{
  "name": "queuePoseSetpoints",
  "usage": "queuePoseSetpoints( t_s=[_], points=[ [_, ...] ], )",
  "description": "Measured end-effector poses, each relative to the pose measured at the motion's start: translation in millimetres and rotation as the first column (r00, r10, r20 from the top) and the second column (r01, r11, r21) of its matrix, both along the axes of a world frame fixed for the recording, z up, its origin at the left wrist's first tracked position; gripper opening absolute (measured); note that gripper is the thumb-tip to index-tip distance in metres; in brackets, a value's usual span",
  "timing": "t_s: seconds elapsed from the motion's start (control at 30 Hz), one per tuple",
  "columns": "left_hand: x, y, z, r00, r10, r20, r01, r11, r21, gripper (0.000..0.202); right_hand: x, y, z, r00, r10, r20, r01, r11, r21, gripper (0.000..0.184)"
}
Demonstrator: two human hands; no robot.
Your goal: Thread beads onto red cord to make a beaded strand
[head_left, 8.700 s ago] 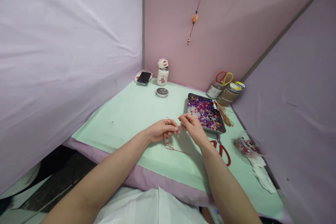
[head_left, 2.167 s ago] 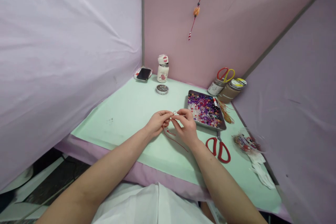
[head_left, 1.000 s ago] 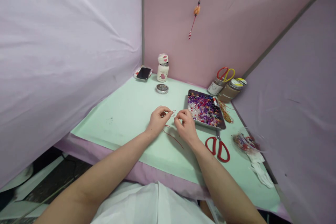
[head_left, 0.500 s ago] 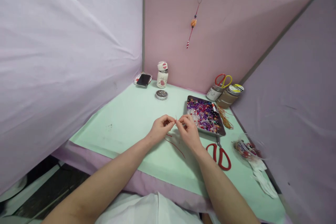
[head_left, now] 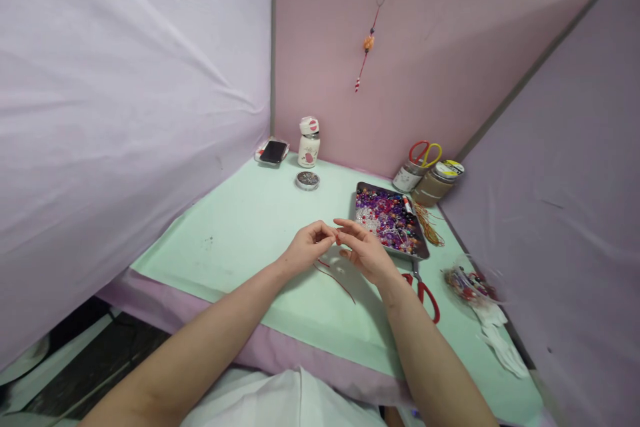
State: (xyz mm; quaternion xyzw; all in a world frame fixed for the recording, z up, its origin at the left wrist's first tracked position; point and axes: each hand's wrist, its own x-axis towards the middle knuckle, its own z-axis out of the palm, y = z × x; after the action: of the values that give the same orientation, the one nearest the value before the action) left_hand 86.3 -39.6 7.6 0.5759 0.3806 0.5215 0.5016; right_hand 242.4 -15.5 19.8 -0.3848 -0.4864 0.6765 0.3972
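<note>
Head view, my only feed. I record a table (head_left: 240,227) under a pale green cover, lilac cloth showing along its near edge. Lilac sheeting (head_left: 135,100) closes the left side; a pink back panel (head_left: 325,67) carries a hanging beaded strand (head_left: 369,43). Small dark marks (head_left: 208,240) spot the cover on the left.

I note the left hand (head_left: 307,247) pinched on a red cord (head_left: 341,284), whose tail lies on the cover below both hands. The right hand (head_left: 367,253) is loosely spread beside it; I cannot tell whether it touches the cord. Beyond it stands a bead tray (head_left: 407,256); red-handled scissors (head_left: 437,310) lie partly hidden by the right forearm.
</note>
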Motion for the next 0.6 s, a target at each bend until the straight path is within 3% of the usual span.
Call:
queuePoseSetpoints(
  t_s=[0.13,0.27,0.47,0.6],
  points=[
    [0.1,0.3,-0.4,1.0,-0.017,0.013,0.017,1.0,0.021,0.01,1.7,0.8,-0.1,1.0,0.015,-0.022,-0.015,1.0,-0.023,0.043],
    [-0.1,1.0,-3.4,0.999,-0.032,-0.006,0.032,0.999,0.037,0.01,2.2,2.0,0.0,0.998,0.058,0.031,-0.056,0.995,-0.087,0.03],
    [-1.1,0.0,-6.4,0.998,-0.023,-0.052,0.019,0.997,-0.071,0.017,0.8,3.8,-2.3,0.988,-0.115,0.106,0.111,0.993,0.038,0.024],
    [-1.6,0.2,-3.5,0.998,-0.05,-0.031,0.046,0.991,-0.123,0.02,3.5,4.6,-1.4,0.999,-0.035,0.001,0.035,0.998,-0.058,0.022]
  ],
)
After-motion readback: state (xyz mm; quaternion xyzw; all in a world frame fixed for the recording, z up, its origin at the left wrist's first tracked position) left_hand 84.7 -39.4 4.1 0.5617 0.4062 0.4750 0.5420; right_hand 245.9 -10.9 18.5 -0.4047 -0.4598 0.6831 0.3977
